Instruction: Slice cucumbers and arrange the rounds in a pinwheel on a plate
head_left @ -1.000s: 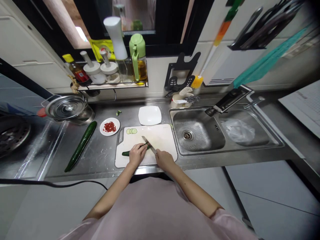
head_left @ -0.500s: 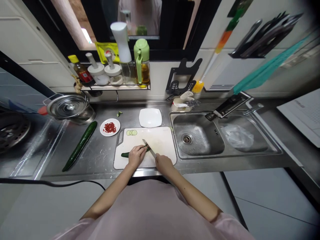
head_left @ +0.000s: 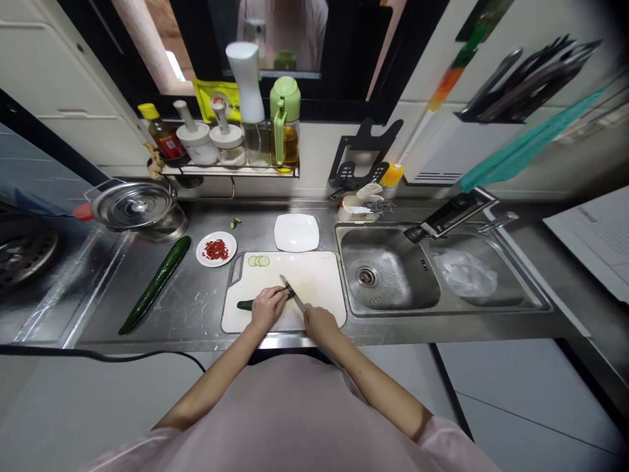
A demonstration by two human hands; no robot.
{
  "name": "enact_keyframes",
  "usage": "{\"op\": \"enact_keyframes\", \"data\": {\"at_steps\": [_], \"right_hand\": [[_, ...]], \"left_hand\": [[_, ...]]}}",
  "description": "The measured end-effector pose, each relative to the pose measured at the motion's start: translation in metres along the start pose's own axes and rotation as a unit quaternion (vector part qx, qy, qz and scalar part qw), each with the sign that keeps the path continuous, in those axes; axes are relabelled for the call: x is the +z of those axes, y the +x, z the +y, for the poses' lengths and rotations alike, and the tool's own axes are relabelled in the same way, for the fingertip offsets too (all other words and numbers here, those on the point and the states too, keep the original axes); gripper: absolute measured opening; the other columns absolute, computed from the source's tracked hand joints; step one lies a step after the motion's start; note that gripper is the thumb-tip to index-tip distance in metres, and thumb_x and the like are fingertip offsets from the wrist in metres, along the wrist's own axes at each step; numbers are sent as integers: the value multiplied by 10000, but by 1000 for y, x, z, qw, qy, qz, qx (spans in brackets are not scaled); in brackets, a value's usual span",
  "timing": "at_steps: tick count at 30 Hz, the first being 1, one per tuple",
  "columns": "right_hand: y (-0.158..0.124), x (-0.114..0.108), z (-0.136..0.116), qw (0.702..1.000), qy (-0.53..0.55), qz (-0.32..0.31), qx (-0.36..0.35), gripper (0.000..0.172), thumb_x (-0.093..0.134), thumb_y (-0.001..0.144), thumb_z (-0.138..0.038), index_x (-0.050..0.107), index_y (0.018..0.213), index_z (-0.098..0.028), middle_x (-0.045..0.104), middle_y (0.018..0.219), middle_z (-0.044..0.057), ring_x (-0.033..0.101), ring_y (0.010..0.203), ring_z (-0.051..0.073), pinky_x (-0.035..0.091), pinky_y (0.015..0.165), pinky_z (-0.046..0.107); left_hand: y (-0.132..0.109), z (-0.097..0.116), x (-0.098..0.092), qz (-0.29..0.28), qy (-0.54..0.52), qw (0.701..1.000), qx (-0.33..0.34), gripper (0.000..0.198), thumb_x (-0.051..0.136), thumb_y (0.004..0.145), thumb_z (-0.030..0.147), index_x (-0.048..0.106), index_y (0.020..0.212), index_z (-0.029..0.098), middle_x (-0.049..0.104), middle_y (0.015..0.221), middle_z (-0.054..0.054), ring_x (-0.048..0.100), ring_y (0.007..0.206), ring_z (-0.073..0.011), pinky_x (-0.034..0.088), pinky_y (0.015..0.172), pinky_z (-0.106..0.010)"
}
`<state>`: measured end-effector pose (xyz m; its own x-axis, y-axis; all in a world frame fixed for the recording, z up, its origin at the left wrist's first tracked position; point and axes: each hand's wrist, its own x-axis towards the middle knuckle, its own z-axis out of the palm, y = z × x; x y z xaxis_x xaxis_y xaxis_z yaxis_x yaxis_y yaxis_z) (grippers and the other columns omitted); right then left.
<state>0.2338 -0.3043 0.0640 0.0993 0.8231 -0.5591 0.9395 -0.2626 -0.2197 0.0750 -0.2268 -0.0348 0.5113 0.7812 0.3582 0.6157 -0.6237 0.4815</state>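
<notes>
On the white cutting board (head_left: 319,314) lies a piece of dark green cucumber (head_left: 244,305). My left hand (head_left: 268,308) is closed over its middle and hides much of it. My right hand (head_left: 319,323) grips the handle of a kitchen knife (head_left: 293,294), whose blade crosses the cucumber's right end, just beside my left fingers. Whether the blade has entered the cucumber I cannot tell. Several pale cucumber slices (head_left: 259,261) overlap at the board's upper left. A whole cucumber (head_left: 156,286) rests on the steel counter to the left.
Behind the board stands a white square plate (head_left: 296,232). A small plate (head_left: 216,261) holds chopped red pieces, with green scraps (head_left: 235,223) nearby. A lidded steel pot (head_left: 170,223) is at the back left, a double sink (head_left: 393,308) at the right, and a condiment rack (head_left: 230,172) above.
The whole view has shifted slightly with my head. My hands, the knife and the cucumber keep nearly the same places on the board.
</notes>
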Motion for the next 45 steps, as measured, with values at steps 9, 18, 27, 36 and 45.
{"op": "enact_keyframes", "data": {"at_steps": [9, 18, 27, 36, 45], "right_hand": [[8, 6, -2, 1000, -1, 5, -1, 277, 343, 941, -172, 564, 1106, -142, 692, 971, 149, 661, 935, 247, 425, 720, 305], [12, 7, -4, 1000, -10, -4, -1, 279, 343, 943, -165, 558, 1119, -139, 689, 985, 150, 660, 948, 248, 432, 723, 305], [11, 14, -1, 1000, -6, -9, 10, 283, 337, 948, -165, 567, 1110, -141, 690, 971, 158, 662, 952, 248, 443, 735, 312], [14, 13, -3, 1000, -11, -19, 9, 290, 340, 945, -155, 555, 1140, -131, 683, 993, 166, 654, 978, 250, 446, 750, 311], [21, 20, -4, 1000, -8, -17, 10, 272, 350, 944, -151, 552, 1124, -137, 683, 985, 152, 655, 978, 232, 440, 750, 292]], "left_hand": [[1, -1, -1, -17, -6, 1000, -8, 240, 510, 932, 317, 727, 1017, 262, 700, 1065, -45, 616, 934, -180, 509, 828, -321], [0, -2, 0, -17, -5, 1000, -5, 238, 513, 930, 311, 722, 1032, 263, 697, 1071, -47, 612, 941, -180, 507, 827, -319], [1, -2, 1, -5, -6, 1000, 2, 233, 515, 930, 301, 719, 1034, 261, 700, 1055, -45, 616, 936, -178, 512, 820, -320], [1, -2, 2, 2, 1, 1000, 7, 226, 520, 927, 301, 722, 1019, 257, 704, 1045, -43, 618, 920, -177, 510, 797, -313], [2, -1, -1, -26, -15, 999, -18, 245, 503, 932, 318, 724, 1020, 260, 694, 1074, -55, 618, 945, -184, 513, 842, -333]]}}
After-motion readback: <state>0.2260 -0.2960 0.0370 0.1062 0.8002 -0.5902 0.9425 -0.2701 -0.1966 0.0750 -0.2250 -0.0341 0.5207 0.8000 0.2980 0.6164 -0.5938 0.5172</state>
